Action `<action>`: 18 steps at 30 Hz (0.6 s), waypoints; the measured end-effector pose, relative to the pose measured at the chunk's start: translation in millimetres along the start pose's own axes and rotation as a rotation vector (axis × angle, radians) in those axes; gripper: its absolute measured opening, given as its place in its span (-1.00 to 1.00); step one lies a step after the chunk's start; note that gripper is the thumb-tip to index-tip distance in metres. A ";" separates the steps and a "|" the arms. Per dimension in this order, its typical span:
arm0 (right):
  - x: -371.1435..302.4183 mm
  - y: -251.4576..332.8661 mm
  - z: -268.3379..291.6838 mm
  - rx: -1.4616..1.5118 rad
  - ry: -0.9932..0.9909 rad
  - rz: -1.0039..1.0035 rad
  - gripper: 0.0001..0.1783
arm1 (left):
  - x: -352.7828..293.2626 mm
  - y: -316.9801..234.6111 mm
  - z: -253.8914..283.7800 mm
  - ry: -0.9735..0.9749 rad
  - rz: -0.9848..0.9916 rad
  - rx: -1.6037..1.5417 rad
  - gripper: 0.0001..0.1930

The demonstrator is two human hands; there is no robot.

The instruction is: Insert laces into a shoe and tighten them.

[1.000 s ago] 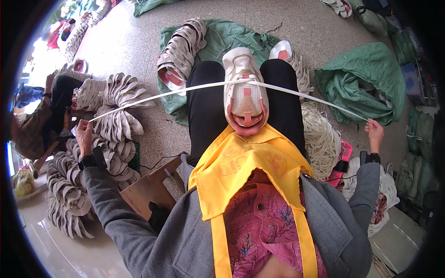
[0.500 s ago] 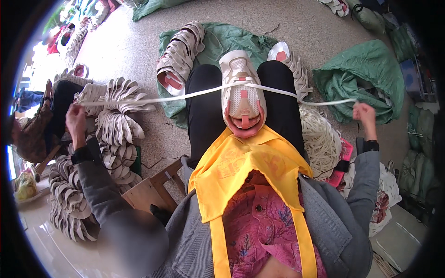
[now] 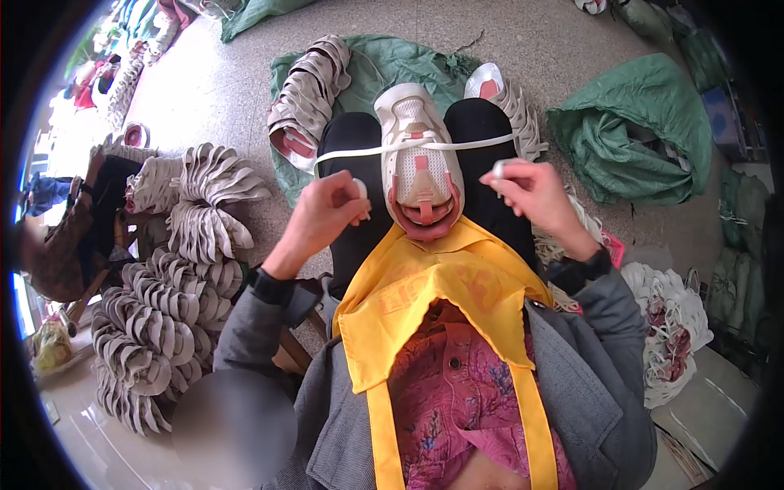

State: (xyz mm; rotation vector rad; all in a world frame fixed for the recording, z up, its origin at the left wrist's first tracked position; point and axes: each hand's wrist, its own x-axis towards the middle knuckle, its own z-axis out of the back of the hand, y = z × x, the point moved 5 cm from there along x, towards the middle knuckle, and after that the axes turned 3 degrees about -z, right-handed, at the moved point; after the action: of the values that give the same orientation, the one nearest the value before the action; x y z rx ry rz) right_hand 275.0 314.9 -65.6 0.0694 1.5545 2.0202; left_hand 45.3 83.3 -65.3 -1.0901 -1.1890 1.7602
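Observation:
Between my knees stands a white and beige shoe upper [image 3: 420,167] with pink trim, its collar toward me. A white shoelace [image 3: 351,153] runs across it through the lacing area near the toe, and an end goes out to each side. On the shoe's left, my left hand [image 3: 327,211] pinches one end of the lace, thumb against fingers. My right hand [image 3: 535,198] pinches the other end on the right side, above my right knee. Both hands are apart from the shoe. The lace hangs in a slack bend between shoe and hands.
Nested rows of shoe uppers [image 3: 216,180] lie at the left, with another stack [image 3: 310,98] on a green cloth [image 3: 392,61] ahead. A green sack [image 3: 633,135] sits at the right, near a white bundle [image 3: 670,335]. Another person [image 3: 65,237] is at the far left.
Both hands have come in from wide at the sides toward the shoe. The lace, stretched out sideways before, now bends back to the hands at both ends.

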 end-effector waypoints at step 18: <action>64.0 20.3 -32.7 0.294 -0.204 0.305 -0.68 | 53.7 -3.2 -2.1 -0.295 -0.154 0.023 -0.88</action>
State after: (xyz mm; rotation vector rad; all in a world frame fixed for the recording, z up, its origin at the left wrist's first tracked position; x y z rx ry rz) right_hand 201.2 313.6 -77.0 0.6416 1.7776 1.9135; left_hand 27.8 133.2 -75.6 -0.7203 -1.3852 1.8502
